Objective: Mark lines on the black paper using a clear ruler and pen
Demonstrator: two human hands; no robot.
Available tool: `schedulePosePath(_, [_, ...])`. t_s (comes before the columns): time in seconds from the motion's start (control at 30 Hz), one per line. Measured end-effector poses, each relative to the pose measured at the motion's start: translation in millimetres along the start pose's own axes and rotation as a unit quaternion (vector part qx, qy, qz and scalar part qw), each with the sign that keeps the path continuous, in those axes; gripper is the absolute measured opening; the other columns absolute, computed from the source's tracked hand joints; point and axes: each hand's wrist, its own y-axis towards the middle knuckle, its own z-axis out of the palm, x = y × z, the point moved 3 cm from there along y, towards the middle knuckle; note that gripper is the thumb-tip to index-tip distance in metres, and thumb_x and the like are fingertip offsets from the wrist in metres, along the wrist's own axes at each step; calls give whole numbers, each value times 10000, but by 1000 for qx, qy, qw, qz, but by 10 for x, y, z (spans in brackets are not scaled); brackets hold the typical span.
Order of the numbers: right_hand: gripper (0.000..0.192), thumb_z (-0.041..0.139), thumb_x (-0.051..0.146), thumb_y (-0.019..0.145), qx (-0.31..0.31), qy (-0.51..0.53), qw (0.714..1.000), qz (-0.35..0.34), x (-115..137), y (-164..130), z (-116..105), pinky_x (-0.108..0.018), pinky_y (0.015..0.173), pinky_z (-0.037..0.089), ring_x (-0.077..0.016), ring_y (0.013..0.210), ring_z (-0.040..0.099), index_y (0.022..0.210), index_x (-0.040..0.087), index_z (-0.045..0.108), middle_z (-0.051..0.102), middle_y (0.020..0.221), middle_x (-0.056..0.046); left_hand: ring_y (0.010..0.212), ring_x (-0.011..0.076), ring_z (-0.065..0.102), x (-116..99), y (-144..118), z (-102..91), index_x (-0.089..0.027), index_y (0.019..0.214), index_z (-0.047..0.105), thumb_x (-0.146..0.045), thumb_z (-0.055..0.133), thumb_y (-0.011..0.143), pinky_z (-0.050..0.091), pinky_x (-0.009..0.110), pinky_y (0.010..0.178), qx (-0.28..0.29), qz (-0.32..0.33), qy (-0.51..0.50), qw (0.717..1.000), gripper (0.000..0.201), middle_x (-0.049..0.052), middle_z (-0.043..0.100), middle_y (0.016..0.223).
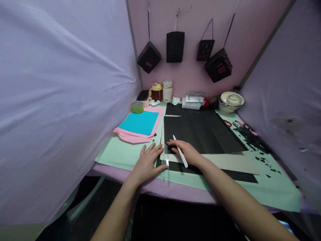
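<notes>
My left hand (147, 160) lies flat, fingers spread, on the green mat (117, 152), pressing the left side of a clear ruler (165, 167) that runs toward me along the edge of a large black sheet (200, 130). My right hand (185, 150) holds a white pen (181, 156), its tip pointing away near the ruler on the black sheet. A pale strip of the sheet's underside (233, 160) is folded over across the near part.
Blue paper (139, 123) lies on pink sheets (132, 136) at the left, with a green tape roll (137, 107) behind. Jars, a marker box (193, 100) and a bowl (229, 102) line the back. Black scraps (250, 137) and red scissors (227, 123) lie right. Black paper lanterns (175, 47) hang above.
</notes>
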Motion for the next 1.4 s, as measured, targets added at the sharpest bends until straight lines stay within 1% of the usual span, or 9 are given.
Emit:
schedulePosePath(0.27, [275,516,227,895,-3,16,1000,-1,-3,2,3,-412,976,462,-224,1169,572,1154,243,608,635,1226,-80,1395,303,261,2,-12,-9,-257,1378,434,-549,602,808,100,567,1139,-8,1,-8,1000,662,72,410,1464])
schedulePosePath(0.47, [262,470,264,912,-65,117,989,55,6,-6,-92,-343,898,501,-178,1031,642,1143,238,592,680,1121,-48,1394,304,265,10,-10,-2,-261,1373,439,-550,613,800,99,571,1139,-13,-1,-11,1000,665,71,422,1456])
schedulePosePath(0.63, [245,482,269,903,-60,122,989,64,34,-5,-108,-342,887,502,-181,1006,651,1108,230,610,691,1094,-53,1396,295,264,9,-11,-3,-264,1372,437,-553,606,807,101,566,1142,-12,1,-9,1000,657,62,412,1464])
schedulePosePath(0.8, [248,479,275,910,-69,96,992,40,-2,-25,-73,-338,878,510,-178,1004,652,1114,240,615,689,1096,-46,1394,300,264,12,-12,-1,-264,1368,444,-553,603,809,100,571,1138,-10,-1,-9,1000,650,69,412,1463])
schedulePosePath(0.97, [224,492,252,912,-119,37,992,-26,-6,-46,-78,-388,958,477,-193,1076,618,1084,258,634,680,1110,-51,1395,300,263,19,-14,3,-270,1375,436,-556,597,811,103,570,1139,-9,-2,-9,1000,652,60,406,1468])
schedulePosePath(1.0, [223,493,243,911,-114,28,992,-36,1,-46,-75,-399,983,462,-195,1106,603,1085,261,632,678,1118,-50,1395,300,263,19,-15,3,-270,1374,437,-556,598,810,103,568,1141,-9,-2,-8,1000,653,58,405,1469])
schedulePosePath(1.07, [237,493,231,910,-80,23,996,-42,10,-41,-55,-402,1004,451,-196,1159,575,1111,259,618,666,1153,-52,1396,298,262,19,-15,4,-269,1373,437,-556,596,811,103,565,1143,-8,-1,-6,1000,651,52,402,1472])
schedulePosePath(1.17, [267,493,235,909,-27,27,999,-25,4,-32,-27,-390,993,463,-200,1188,559,1154,243,600,641,1212,-67,1395,296,263,18,-14,5,-268,1384,423,-561,587,817,106,568,1141,-6,-2,-6,1000,659,52,398,1474])
schedulePosePath(1.4, [276,496,231,904,1,11,1000,1,6,-22,-31,-396,969,475,-217,1149,589,1154,242,612,629,1236,-83,1397,297,260,17,-4,1,-268,1394,411,-562,580,822,104,565,1141,-2,-4,-2,1000,665,51,388,1480])
